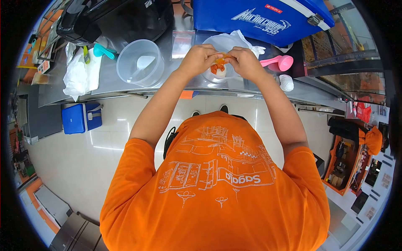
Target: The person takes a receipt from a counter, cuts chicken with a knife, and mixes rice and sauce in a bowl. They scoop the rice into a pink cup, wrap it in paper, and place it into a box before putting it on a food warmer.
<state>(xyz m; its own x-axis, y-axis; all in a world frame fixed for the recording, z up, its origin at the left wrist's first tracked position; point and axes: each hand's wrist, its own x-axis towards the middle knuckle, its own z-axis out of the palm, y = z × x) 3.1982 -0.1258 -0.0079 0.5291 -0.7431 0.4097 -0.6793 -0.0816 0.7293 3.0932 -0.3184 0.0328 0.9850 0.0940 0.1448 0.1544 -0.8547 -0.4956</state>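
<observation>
Fingertips (pixel 217 55) of the left hand (pixel 196 60) and right hand (pixel 247 63) pinch the upper edge of a small orange-and-white item (pixel 218 68) in the head view, each grip nearly closed. The item is at the near side of a clear bowl (pixel 213 39) on the metal surface (pixel 108 77), between a clear tub (pixel 140 77) and a pink scoop (pixel 285 62).

A metal counter (pixel 109 76) holds, left to right, paper (pixel 76 77), a black case (pixel 121 21), tub (pixel 130 53), bag (pixel 183 44), bowl (pixel 221 41), blue cooler (pixel 226 19) and pink scoop (pixel 285 62).
</observation>
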